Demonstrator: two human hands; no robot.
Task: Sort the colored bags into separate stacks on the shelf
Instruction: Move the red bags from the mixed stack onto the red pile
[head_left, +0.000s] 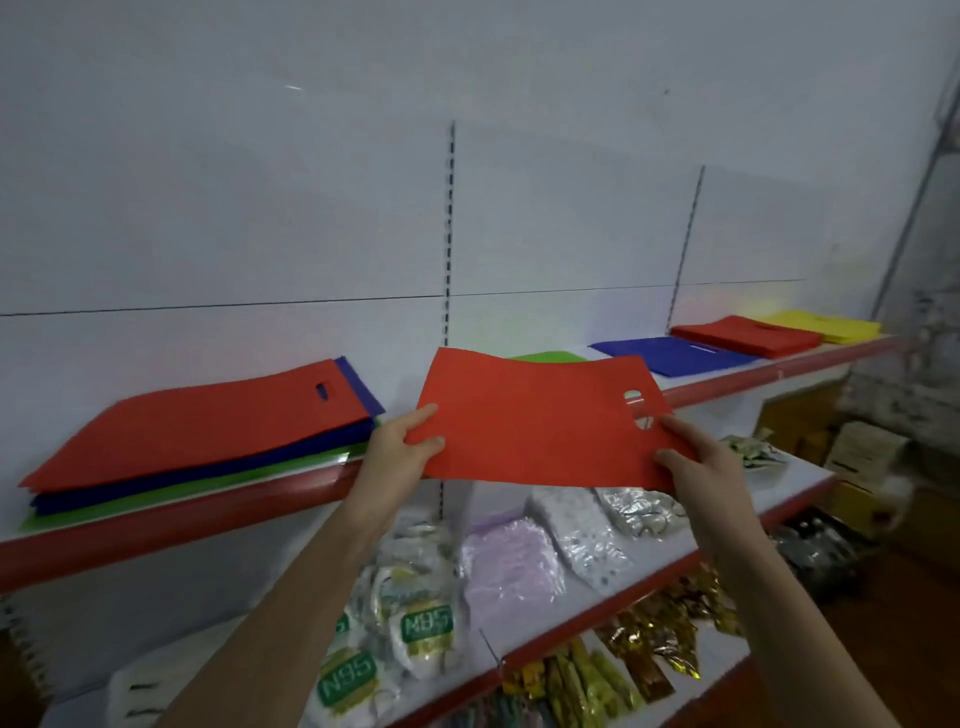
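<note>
left hand (402, 441) and right hand (691, 457) pinching red bag (535, 421) edges, above shelf (208, 519) lip

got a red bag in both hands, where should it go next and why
Probably carry the red bag to the right and lay it on the red stack, between the blue stack and yellow stack. The left hand and right hand hold it above the shelf edge, and that stack matches its colour.
</note>
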